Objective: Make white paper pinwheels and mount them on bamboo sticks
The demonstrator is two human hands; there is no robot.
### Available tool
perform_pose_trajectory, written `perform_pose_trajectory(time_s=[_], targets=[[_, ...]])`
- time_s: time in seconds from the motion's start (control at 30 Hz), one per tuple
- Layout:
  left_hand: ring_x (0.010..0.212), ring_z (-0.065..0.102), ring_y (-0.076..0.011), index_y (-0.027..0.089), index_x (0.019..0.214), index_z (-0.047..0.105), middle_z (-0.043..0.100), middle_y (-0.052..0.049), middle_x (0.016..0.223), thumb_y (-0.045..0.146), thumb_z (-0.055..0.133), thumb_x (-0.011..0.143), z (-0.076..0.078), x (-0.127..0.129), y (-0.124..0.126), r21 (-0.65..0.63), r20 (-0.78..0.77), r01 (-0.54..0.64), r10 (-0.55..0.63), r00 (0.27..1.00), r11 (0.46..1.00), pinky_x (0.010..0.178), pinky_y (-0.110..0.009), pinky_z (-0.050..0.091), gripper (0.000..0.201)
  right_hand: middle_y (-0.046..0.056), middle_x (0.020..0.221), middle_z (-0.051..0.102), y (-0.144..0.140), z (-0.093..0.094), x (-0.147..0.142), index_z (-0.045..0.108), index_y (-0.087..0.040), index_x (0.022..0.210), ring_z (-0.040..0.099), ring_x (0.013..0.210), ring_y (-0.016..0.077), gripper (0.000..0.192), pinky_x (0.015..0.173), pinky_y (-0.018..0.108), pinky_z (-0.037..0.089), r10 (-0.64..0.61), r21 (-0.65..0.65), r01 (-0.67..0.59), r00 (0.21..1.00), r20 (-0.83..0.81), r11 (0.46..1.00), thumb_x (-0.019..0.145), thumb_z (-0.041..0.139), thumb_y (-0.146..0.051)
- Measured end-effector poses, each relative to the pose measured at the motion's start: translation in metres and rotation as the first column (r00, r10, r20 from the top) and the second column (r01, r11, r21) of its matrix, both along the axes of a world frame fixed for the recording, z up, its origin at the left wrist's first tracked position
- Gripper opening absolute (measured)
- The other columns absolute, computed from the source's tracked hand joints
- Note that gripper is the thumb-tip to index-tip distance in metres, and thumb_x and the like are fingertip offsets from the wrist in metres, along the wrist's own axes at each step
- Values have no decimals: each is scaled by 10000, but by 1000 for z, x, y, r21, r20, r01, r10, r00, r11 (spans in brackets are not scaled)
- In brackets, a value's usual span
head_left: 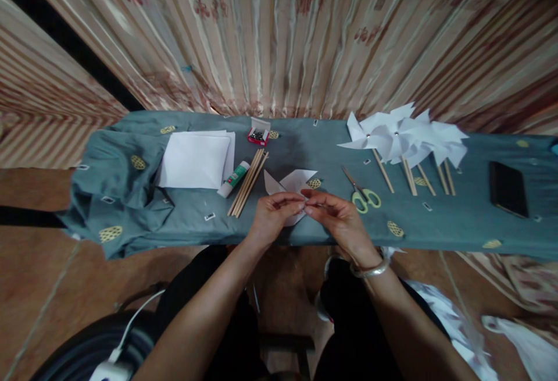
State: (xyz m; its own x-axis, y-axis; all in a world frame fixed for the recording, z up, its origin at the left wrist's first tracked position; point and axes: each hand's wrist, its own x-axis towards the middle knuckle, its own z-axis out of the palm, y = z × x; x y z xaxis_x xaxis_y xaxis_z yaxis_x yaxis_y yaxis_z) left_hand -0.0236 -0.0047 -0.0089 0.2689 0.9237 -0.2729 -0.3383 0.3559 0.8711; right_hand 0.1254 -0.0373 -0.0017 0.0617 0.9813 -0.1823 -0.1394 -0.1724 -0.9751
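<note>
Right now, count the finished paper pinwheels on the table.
About 4, lying overlapped in one cluster at the table's far right, between the scissors and the phone. Five sticks seem to poke out beneath, so one more may be hidden.

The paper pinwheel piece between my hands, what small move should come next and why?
Probably pick one wooden stick from the bundle of sticks with the left hand. Both hands, the right hand too, pinch the folded white paper piece at its middle, and it has no stick, while the finished pinwheels at right each sit on one. The bundle lies just left of the left hand.
</note>
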Motion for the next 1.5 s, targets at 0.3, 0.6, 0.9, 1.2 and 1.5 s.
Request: perform_pose_trajectory(time_s=[0.3, 0.6, 0.9, 1.2, 1.5], targets=[[639, 647, -135, 159, 792, 759, 741, -30, 736, 312, 856, 558, -3, 0, -1, -52, 31, -10, 12, 999, 999, 718, -290, 527, 296, 51, 1173, 705, 0, 3, -4, 729, -240, 772, 660, 1060, 223, 207, 977, 397, 486, 8, 28, -8, 1000, 12, 1000, 661, 830, -383], [630, 643, -129, 157, 808, 765, 739, -25, 732, 321, 852, 561, -1, -1, -1, -49, 27, -16, 17, 999, 999, 726, -295, 536, 308, 47, 1113, 725, 1, 2, -5, 725, -242, 733, 646, 1102, 227, 166, 980, 385, 469, -8, 61, 8, 1000, 5, 998, 665, 823, -359], [662, 639, -136, 168, 808, 758, 713, -18, 695, 316, 841, 582, 3, -16, 7, 13, -35, -69, 70, 997, 998, 745, -291, 523, 283, 41, 1113, 734, 9, 5, 10, 714, -250, 717, 645, 1091, 246, 229, 1026, 442, 438, -90, 48, 88, 995, 37, 995, 618, 843, -411], [872, 649, -162, 183, 903, 731, 711, -21, 871, 236, 855, 564, -6, -46, 10, 167, -167, -310, 336, 927, 936, 846, -275, 496, 365, 39, 1081, 732, 20, -15, 36, 710, -240, 679, 643, 1075, 233, 230, 1050, 449, 421, -121, 63, 112, 982, 145, 992, 616, 830, -426], [1034, 690, -236, 128, 1037, 625, 723, -111, 1028, 86, 785, 663, 2, -49, -12, -267, 63, -268, 294, 954, 926, 993, -390, 511, 409, 55, 1124, 700, 23, -35, 40, 714, -217, 692, 647, 1034, 232, 229, 988, 397, 458, -51, 1, 52, 983, 175, 999, 591, 823, -392]])
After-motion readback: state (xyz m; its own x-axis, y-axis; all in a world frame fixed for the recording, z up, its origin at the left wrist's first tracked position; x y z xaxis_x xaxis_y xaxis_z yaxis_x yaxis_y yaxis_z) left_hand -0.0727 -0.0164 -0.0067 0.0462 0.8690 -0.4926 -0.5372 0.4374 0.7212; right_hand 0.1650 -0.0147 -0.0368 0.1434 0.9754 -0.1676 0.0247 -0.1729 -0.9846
